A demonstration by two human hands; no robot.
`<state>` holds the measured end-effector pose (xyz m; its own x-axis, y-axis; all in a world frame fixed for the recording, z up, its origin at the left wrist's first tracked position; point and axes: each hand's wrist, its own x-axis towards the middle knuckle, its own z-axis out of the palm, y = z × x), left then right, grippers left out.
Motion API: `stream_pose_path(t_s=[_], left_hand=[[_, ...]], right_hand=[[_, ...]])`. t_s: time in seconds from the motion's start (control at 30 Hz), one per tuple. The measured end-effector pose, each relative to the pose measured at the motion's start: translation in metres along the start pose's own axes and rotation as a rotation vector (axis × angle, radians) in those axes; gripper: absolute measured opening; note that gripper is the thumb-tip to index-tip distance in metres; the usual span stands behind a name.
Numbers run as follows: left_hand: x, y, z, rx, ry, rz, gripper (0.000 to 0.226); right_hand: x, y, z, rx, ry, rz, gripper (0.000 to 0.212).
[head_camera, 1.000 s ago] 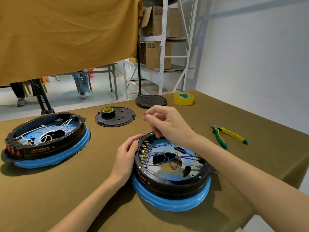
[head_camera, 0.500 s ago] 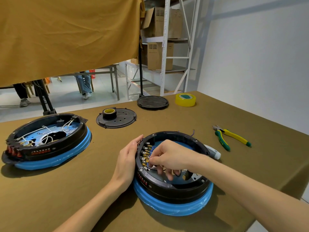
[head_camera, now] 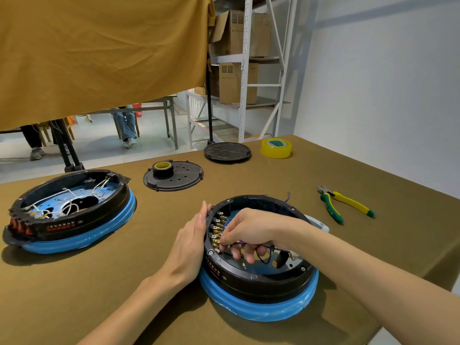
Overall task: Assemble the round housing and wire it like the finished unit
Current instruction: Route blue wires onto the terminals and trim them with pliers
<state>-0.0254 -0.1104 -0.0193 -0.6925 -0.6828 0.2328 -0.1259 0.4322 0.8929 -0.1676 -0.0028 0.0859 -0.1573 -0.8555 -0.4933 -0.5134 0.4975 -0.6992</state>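
On the table, the round housing sits nearest the person, at six o'clock. The left hand rests against its nine o'clock wall; the right hand reaches inside, at the terminals on that same side. The finished unit lies at nine o'clock. At eleven lies a cover plate with a tape roll on it; at twelve a lid, a second tape roll just right of it. The cutters lie at two o'clock.
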Motion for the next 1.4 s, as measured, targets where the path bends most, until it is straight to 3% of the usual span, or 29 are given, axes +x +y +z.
stream_pose_path(t_s=[0.33, 0.83, 0.97, 1.1, 1.27, 1.4], left_hand=[[0.001, -0.006, -0.006, 0.136, -0.064, 0.039, 0.074], [-0.002, -0.003, -0.003, 0.082, -0.046, 0.023, 0.071], [0.0, -0.005, -0.003, 0.058, -0.037, 0.0, 0.081], [0.002, -0.009, -0.004, 0.048, -0.049, -0.005, 0.084], [0.003, -0.008, -0.008, 0.084, -0.071, 0.004, 0.08], [0.003, -0.008, -0.007, 0.091, -0.064, -0.001, 0.081]], right_hand=[[0.005, -0.004, -0.003, 0.003, -0.035, 0.024, 0.017], [0.012, -0.001, 0.005, 0.022, 0.015, 0.014, 0.016], [0.01, 0.006, 0.006, 0.014, 0.039, -0.031, 0.017], [0.009, 0.01, 0.012, -0.073, 0.143, -0.167, 0.021], [0.005, 0.01, 0.023, -0.498, 0.412, -0.337, 0.021], [-0.002, 0.013, 0.025, -0.53, 0.492, -0.43, 0.016]])
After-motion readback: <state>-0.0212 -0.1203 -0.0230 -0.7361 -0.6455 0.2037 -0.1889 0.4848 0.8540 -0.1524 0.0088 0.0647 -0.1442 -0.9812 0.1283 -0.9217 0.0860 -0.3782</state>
